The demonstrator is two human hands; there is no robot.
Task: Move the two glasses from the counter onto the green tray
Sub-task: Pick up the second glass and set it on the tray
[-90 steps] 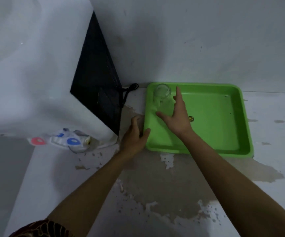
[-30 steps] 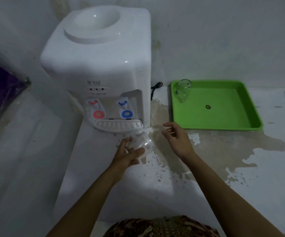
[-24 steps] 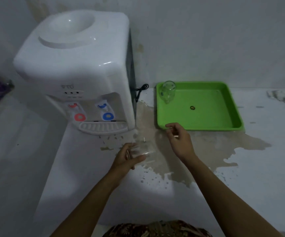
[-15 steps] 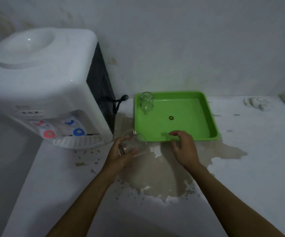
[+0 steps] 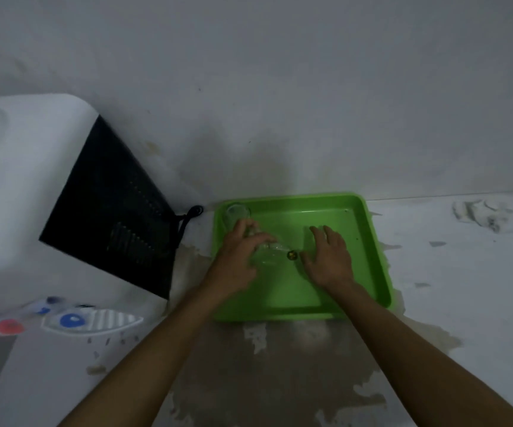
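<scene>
The green tray (image 5: 369,248) lies on the counter against the wall. One clear glass (image 5: 237,213) stands upright in the tray's back left corner. My left hand (image 5: 237,257) is over the tray's left half, shut on the second clear glass (image 5: 269,251), which is blurred and sits low near the tray floor; I cannot tell whether it touches. My right hand (image 5: 329,257) hovers open over the tray's middle, fingers spread, holding nothing.
A white water dispenser (image 5: 30,195) with a black back panel and red and blue taps stands left of the tray, its black cord (image 5: 191,214) beside the tray corner. The counter (image 5: 279,365) is stained and peeling. Crumpled white material (image 5: 480,212) lies at the far right.
My left hand carried the second glass from the counter by the dispenser into the tray. My right hand moved from the tray's front edge to over its middle. The view shifted right.
</scene>
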